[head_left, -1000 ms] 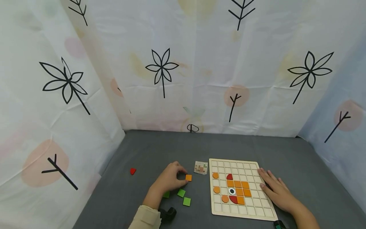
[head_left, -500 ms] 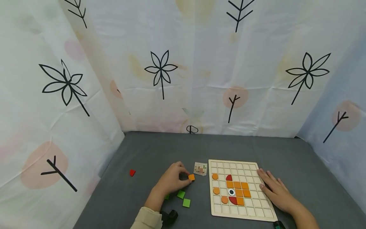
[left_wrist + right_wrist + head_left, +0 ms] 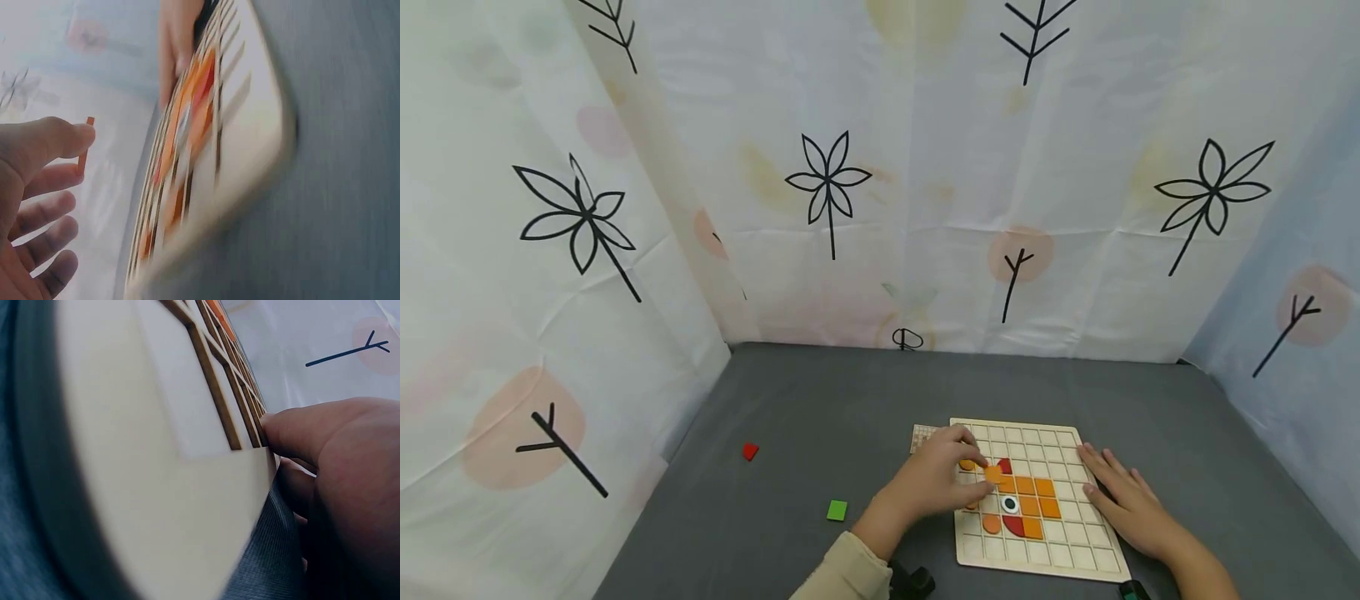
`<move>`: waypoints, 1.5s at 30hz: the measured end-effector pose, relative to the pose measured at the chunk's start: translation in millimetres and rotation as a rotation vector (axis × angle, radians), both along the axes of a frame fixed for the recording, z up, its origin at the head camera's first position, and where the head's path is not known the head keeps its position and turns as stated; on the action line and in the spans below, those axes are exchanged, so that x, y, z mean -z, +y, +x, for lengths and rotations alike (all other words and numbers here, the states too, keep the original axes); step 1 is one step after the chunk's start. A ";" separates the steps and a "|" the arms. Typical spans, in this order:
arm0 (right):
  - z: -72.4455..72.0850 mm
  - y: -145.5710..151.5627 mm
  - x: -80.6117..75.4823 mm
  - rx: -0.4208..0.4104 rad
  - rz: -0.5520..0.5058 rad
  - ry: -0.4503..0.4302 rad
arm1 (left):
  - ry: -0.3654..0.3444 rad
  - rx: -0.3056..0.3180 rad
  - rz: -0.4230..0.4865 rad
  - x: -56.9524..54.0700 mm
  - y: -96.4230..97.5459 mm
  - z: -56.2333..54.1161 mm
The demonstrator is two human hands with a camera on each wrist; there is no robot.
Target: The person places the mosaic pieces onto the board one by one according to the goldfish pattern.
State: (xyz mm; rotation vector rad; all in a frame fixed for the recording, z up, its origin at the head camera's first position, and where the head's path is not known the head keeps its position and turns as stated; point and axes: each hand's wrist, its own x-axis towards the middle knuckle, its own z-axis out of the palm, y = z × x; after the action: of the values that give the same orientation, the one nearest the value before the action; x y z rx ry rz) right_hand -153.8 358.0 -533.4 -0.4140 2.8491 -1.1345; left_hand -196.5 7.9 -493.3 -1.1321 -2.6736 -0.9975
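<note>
My left hand [image 3: 925, 479] pinches an orange square tile [image 3: 993, 474] between thumb and index finger, over the left part of a wooden grid board [image 3: 1093, 537]. In the left wrist view the tile [image 3: 85, 153] is seen edge-on, apart from the board, the other fingers loosely bent. Orange squares [image 3: 1028, 506], red quarter-round pieces [image 3: 1013, 526], orange discs [image 3: 991, 523] and a black-and-white eye piece [image 3: 1009, 504] lie in the board's cells. My right hand [image 3: 1131, 510] rests at the board's right edge, fingers extended; its thumb [image 3: 294, 432] touches the rim.
A small pattern card [image 3: 921, 436] lies at the board's far left corner, partly covered by my left hand. On the grey table are a green square [image 3: 837, 510] and a red piece [image 3: 750, 451] further left. Patterned cloth hangs behind and on both sides.
My left hand has carried the orange square from the table rightward to over the board. Its forearm now covers two of the green squares. The right hand has stayed at the board's edge.
</note>
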 end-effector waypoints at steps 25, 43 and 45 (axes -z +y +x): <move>-0.7 0.9 -2.7 0.020 0.012 -0.036 | 0.153 0.160 -0.294 15.2 84.4 21.2; 0.7 0.6 0.8 0.029 0.019 -0.009 | 0.212 0.145 -0.293 20.2 85.8 21.1; 0.7 0.6 0.7 0.029 0.017 -0.013 | 0.217 0.143 -0.296 20.4 85.9 21.1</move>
State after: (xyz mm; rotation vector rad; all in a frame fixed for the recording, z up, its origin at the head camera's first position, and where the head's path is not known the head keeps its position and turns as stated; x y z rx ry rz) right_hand -153.1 358.6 -534.1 -0.3638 2.8604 -1.1130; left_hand -175.4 93.8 -513.8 -1.4105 -2.6507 -0.4659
